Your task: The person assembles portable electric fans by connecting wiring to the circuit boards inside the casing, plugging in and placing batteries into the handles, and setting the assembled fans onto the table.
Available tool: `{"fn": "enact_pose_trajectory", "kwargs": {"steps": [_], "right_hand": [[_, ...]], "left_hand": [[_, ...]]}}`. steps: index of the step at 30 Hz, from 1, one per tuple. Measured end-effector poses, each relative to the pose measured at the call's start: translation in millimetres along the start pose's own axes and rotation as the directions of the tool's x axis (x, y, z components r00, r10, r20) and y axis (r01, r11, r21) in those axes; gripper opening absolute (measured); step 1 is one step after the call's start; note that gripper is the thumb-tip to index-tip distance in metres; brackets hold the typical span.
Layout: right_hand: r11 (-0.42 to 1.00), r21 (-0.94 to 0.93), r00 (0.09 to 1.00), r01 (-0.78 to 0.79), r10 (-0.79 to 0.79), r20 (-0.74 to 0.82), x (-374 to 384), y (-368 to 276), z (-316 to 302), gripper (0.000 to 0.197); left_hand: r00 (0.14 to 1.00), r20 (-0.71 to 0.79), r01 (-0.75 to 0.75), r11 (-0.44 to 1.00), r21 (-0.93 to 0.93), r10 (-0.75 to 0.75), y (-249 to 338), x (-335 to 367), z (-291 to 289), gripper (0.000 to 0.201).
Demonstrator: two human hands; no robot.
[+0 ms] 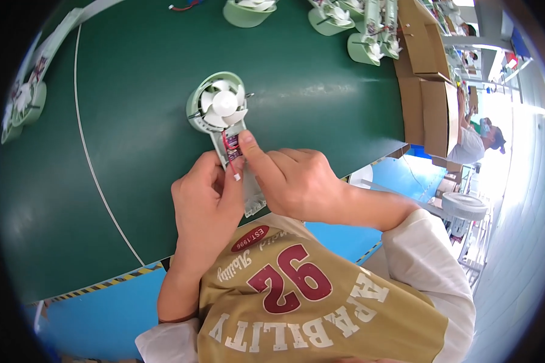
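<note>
A half-assembled handheld fan (225,103) lies over the green table's near part, its round pale green head pointing away from me. White blades show inside the ring. Its handle is uncovered, with a small purple circuit board (232,145) in it and a red wire ending in a white plug (237,177). My left hand (207,202) is closed around the left side of the handle. From the right, my right hand (300,181) grips the same handle, its thumb pressed beside the circuit board. The curled fingers of both hands are partly hidden.
Several similar fan bodies lie at the far side, one a green fan head (248,13); more lie at the left edge. An open cardboard box (437,115) stands at the right. Beyond it is another person (475,144). Striped tape (103,287) marks the table's near edge.
</note>
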State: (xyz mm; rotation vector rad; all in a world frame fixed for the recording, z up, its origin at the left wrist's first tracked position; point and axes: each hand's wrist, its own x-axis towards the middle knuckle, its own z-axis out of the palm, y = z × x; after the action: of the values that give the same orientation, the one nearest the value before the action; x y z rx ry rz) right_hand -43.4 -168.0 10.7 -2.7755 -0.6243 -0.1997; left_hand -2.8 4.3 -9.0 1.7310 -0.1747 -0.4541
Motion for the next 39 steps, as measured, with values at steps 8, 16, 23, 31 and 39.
{"fn": "enact_pose_trajectory", "kwargs": {"steps": [8, 16, 23, 31, 39], "right_hand": [[0.683, 0.569, 0.87, -0.458, 0.478, 0.126, -5, 11, -40, 0.026], [0.366, 0.721, 0.787, -0.589, 0.463, 0.408, 14, -1, -38, 0.021], [0.284, 0.677, 0.725, -0.679, 0.404, 0.558, 27, -4, -31, 0.019], [-0.016, 0.7, 0.643, -0.714, 0.379, 0.665, 36, 8, -23, 0.022], [0.081, 0.728, 0.676, -0.681, 0.453, 0.581, 41, 3, -26, 0.017]], "left_hand": [[0.989, -0.142, 0.038, 0.996, 0.076, -0.027, 5, -21, 2, 0.024], [0.931, -0.244, -0.232, 0.955, 0.183, 0.273, -3, -24, 3, 0.022], [0.891, -0.269, -0.29, 0.915, 0.28, 0.365, -4, -23, 7, 0.018], [0.746, -0.155, -0.52, 0.712, 0.471, 0.648, -11, -16, 1, 0.019], [0.897, -0.27, -0.245, 0.903, 0.352, 0.349, -6, -18, 4, 0.042]]}}
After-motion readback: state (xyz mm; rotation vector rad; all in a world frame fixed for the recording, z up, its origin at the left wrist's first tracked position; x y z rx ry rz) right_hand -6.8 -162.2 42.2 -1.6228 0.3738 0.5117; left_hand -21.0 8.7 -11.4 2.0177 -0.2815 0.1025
